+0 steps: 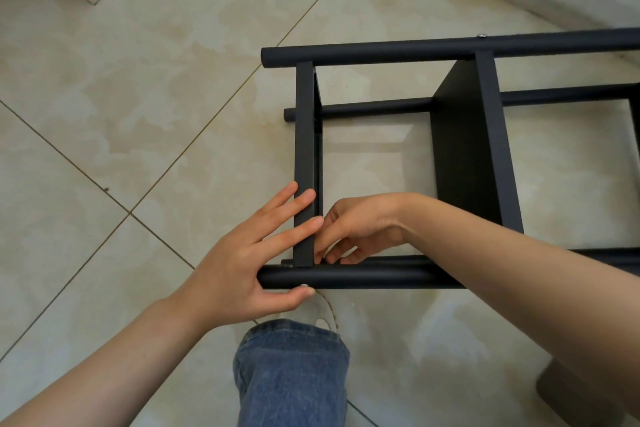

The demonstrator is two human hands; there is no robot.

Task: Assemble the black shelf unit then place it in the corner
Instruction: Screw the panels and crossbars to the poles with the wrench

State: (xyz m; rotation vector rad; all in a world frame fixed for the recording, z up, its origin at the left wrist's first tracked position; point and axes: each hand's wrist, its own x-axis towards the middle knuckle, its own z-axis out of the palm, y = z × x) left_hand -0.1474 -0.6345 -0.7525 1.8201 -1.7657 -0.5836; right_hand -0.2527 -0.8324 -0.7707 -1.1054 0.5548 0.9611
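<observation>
shelf point(464, 163): black; lies on its side on the tiled floor point(138, 97); reaches from frame centre out past the 3 o'clock edge.

far pole point(381, 54): runs across the frame at 1 o'clock; carries a bolt head point(481, 35) on its upper side.

mid pole point(374, 107): lies parallel, toward 6 o'clock of the far pole; crosses behind the end panel.

near pole point(374, 276): lies parallel at 5 o'clock of centre, closest to the person.

end panel point(304, 135): stands on edge at the shelf's 9 o'clock end; spans from far pole to near pole.

mid panel point(488, 121): stands parallel to the end panel, toward 3 o'clock.

left hand point(239, 260): enters from 7 o'clock. Fingers point(294, 208) straight, slightly spread, resting flat on the end panel's upper edge. Thumb point(287, 295) straight along the near pole's 6 o'clock side, tip just beside a screw head point(304, 285).

right hand point(360, 225): enters from 4 o'clock, forearm crossing over the near pole; reaches inside the frame to the corner of end panel and near pole. Fingers point(332, 253) curled and bunched at that corner; pinching anything or not: cannot tell.

leg point(291, 374): in blue jeans, at 6 o'clock, toward 6 o'clock of the near pole.

grey object point(571, 392): blurred, at 5 o'clock; identity not readable.
</observation>
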